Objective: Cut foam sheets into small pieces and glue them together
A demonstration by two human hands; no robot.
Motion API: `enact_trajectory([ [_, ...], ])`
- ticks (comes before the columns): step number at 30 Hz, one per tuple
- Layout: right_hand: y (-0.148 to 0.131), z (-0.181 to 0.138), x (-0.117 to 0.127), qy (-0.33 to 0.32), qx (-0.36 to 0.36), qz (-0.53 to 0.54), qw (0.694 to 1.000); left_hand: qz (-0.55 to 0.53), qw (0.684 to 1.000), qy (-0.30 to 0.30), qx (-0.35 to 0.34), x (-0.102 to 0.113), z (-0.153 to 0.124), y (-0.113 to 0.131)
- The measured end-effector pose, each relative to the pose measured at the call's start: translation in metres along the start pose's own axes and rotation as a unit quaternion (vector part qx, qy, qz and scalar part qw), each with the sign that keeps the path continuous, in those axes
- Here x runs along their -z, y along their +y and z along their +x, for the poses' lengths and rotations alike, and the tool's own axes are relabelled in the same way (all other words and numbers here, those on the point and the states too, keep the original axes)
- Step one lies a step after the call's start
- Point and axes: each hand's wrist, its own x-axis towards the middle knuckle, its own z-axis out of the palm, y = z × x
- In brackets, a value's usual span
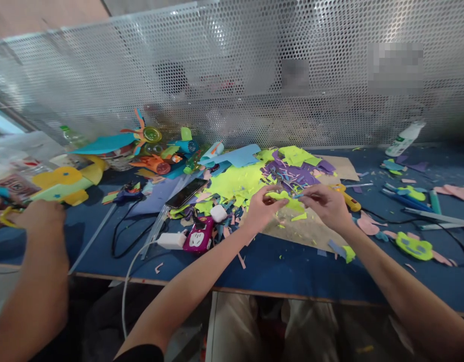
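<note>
Between the fingertips of both hands, over the brown board [310,232], a lime-green foam scrap [289,201] lies with its long axis left to right. The left hand [262,207] pinches its left end, the right hand [325,203] its right. It looks thin, limp and ragged-edged. A scrap heap [250,181] lies just beyond.

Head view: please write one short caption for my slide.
Both hands, left hand and right hand, pinch a lime-green foam scrap over a cluttered blue table.
</note>
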Motion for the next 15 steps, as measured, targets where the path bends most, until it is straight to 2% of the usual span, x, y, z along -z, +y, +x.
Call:
enact_trajectory([
  [3,-0.003,0.001,0.001,0.032,-0.052,0.147,0.987,-0.034,0.997,0.015,0.068,-0.001,0.004,-0.006],
  [5,-0.004,0.002,0.003,0.039,-0.072,0.19,0.978,-0.068,0.992,0.041,0.096,-0.001,0.007,-0.01],
  [10,-0.007,0.0,0.004,0.019,-0.061,0.157,0.985,-0.201,0.974,0.021,0.1,-0.003,0.007,-0.009],
  [15,-0.007,-0.003,0.0,0.016,-0.029,0.056,0.998,-0.171,0.98,-0.01,0.105,-0.004,0.0,0.0],
])
